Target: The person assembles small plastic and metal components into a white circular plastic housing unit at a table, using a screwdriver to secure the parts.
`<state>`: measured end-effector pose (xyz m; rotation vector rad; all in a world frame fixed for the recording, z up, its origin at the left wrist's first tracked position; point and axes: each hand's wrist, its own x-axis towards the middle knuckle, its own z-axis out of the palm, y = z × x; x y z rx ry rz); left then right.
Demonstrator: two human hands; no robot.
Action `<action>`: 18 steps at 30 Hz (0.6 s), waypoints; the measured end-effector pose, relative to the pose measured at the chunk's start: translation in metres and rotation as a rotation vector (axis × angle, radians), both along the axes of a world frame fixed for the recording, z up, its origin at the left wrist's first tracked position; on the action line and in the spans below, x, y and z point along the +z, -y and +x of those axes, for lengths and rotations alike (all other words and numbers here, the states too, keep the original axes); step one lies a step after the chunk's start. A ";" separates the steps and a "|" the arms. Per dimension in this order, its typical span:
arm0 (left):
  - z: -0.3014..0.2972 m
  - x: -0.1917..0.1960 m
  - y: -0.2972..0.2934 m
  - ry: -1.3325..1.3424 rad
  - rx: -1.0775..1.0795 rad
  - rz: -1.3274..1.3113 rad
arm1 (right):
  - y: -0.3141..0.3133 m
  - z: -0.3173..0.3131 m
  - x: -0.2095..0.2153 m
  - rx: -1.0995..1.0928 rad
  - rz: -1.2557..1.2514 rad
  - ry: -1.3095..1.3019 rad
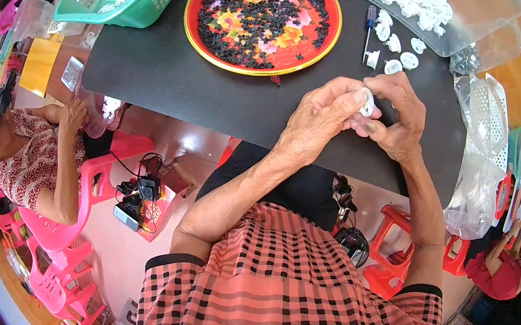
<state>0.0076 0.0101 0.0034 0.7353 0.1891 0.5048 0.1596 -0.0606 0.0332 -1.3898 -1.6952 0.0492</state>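
Over the near right of the dark table, my left hand pinches a small round white plastic part between thumb and fingers. My right hand curls around the same part from the other side, its index fingertip at the upper edge and its thumb below. Whatever lies behind the fingers is hidden. Just beyond my right hand, several loose white plastic parts are scattered on the table. A screwdriver with a dark blue handle lies beside them.
A round red tray with a yellow rim holds many tiny black pieces. Behind it is a green basket. A clear bin of white parts stands far right, plastic bags below. Another person sits left near pink chairs.
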 end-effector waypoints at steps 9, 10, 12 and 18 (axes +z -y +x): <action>-0.013 0.015 -0.002 -0.085 -0.028 0.000 | -0.001 0.006 -0.004 -0.236 0.004 -0.245; -0.015 0.017 -0.003 -0.106 -0.054 0.018 | -0.007 0.005 0.003 -0.210 -0.002 -0.245; -0.017 0.016 -0.006 -0.110 -0.064 0.056 | -0.023 0.002 0.028 -0.157 -0.043 -0.217; -0.014 0.001 -0.002 -0.102 -0.021 0.087 | -0.107 -0.030 0.044 0.307 -0.100 0.179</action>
